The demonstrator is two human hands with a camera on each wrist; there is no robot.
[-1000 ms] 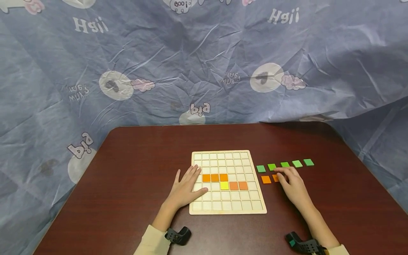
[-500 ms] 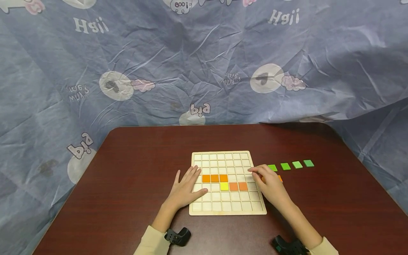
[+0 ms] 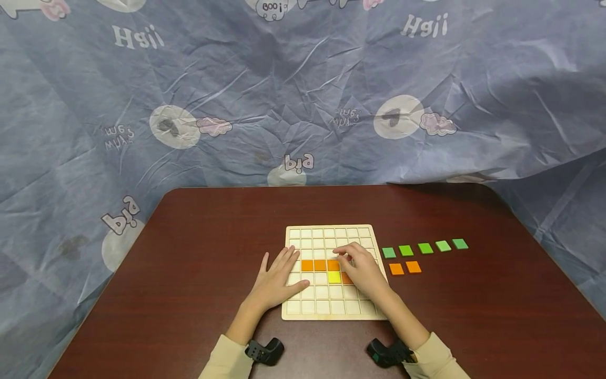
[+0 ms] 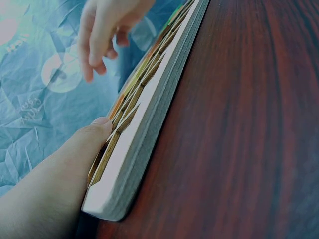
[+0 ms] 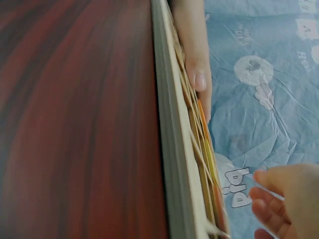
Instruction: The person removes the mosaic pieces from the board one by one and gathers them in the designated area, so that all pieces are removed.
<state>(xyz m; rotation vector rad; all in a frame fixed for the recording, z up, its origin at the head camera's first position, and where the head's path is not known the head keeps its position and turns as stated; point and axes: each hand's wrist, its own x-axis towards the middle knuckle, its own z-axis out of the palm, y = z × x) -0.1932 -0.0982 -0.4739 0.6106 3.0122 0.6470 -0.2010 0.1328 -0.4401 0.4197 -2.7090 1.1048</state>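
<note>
A pale wooden grid board [image 3: 331, 316] lies on the table. Orange tiles [image 3: 320, 265], a yellow tile [image 3: 334, 277] and a partly covered coral tile [image 3: 347, 278] sit in its cells. My left hand [image 3: 273, 281] rests spread over the board's left edge, thumb on the grid. Above the board's middle, my right hand [image 3: 362, 269] is bent with thumb and forefinger close together, pinching what looks like a small tile seen edge-on; its colour is hidden. The wrist views show the right hand [image 4: 107, 35] raised over the board and the left thumb [image 5: 199, 79] at its far side.
Right of the board, several green tiles [image 3: 425, 248] form a row. Two orange tiles [image 3: 413, 267] lie in front of them. The dark red-brown table [image 3: 227, 226] reaches back to a blue patterned cloth [image 3: 265, 79].
My right hand has moved left from the loose tiles, across the board's right edge, to above its middle, uncovering the two orange tiles. The left hand has stayed put.
</note>
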